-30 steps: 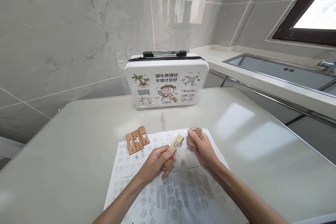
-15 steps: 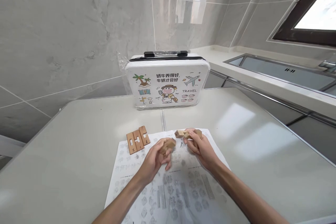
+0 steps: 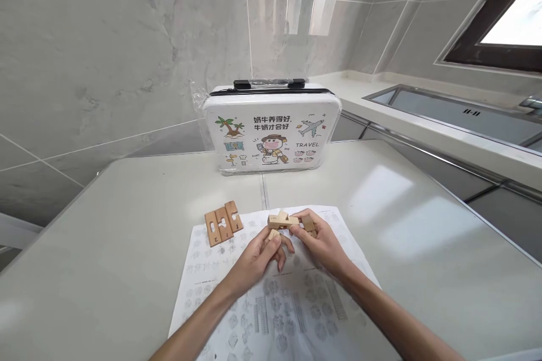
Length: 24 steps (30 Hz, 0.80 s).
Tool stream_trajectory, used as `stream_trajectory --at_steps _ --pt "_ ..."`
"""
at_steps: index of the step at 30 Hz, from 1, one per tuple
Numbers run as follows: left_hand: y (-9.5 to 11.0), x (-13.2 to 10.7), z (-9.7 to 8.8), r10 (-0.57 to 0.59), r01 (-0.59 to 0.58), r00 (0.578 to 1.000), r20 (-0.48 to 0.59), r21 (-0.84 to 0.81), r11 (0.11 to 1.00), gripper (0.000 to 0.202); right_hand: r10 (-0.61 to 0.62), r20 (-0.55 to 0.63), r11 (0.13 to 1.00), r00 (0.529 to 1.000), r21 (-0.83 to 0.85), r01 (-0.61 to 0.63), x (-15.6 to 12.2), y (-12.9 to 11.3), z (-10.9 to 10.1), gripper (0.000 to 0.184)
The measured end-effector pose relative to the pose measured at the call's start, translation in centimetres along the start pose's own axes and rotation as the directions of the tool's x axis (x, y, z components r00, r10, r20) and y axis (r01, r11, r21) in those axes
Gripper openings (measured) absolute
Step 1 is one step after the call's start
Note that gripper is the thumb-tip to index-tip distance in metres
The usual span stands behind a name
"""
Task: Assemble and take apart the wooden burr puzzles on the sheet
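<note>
Above the printed sheet, my left hand (image 3: 256, 256) pinches a small pale wooden puzzle piece (image 3: 274, 234) between thumb and fingers. My right hand (image 3: 319, 240) is closed on a longer notched wooden puzzle piece (image 3: 277, 223), marked on its left end. A darker wooden piece (image 3: 308, 223) also sits in the right hand, partly covered by its fingers. The long piece lies just above the left fingertips; whether the pieces touch is unclear. Left of the hands, flat brown wooden pieces (image 3: 223, 224), numbered and with cut-outs, lie side by side on the sheet's upper left corner.
The printed instruction sheet (image 3: 203, 293) lies creased on the pale table (image 3: 105, 248). Behind it a white cartoon travel case (image 3: 271, 130), wrapped in plastic, stands upright against the tiled wall. A counter with a sink (image 3: 457, 115) runs along the right.
My right hand has brought its long piece leftwards, over the left hand. The left hand has turned, and its thumb now shows on the small piece. The numbered flat pieces stay put.
</note>
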<state>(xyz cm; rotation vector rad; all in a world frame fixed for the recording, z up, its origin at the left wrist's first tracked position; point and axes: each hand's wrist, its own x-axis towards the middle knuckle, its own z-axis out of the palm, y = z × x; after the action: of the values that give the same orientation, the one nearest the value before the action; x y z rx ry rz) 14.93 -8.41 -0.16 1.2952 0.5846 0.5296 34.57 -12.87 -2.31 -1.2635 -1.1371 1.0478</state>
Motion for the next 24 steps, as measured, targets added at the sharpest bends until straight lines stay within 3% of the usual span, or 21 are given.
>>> stream_trajectory --at_steps 5,9,16,24 --pt "-0.1 0.04 0.05 0.007 0.003 0.994 -0.108 0.099 0.995 0.043 0.009 0.041 1.0 0.999 -0.026 -0.008 -0.2 -0.81 0.0 0.034" --pt "-0.59 0.06 0.17 0.01 -0.002 0.996 -0.086 0.09 0.996 0.047 0.04 0.14 0.998 0.989 0.048 -0.047 -0.37 -0.62 0.28 0.03" --pt "-0.55 -0.41 0.36 -0.053 0.051 0.995 -0.085 -0.02 0.999 0.092 -0.007 0.145 0.998 0.989 0.061 -0.002 -0.62 -0.29 0.53 0.025" --pt "-0.86 -0.4 0.5 -0.077 0.071 0.99 -0.116 -0.052 0.996 0.092 -0.014 0.153 1.0 0.988 0.029 0.01 -0.63 -0.28 0.23 0.03"
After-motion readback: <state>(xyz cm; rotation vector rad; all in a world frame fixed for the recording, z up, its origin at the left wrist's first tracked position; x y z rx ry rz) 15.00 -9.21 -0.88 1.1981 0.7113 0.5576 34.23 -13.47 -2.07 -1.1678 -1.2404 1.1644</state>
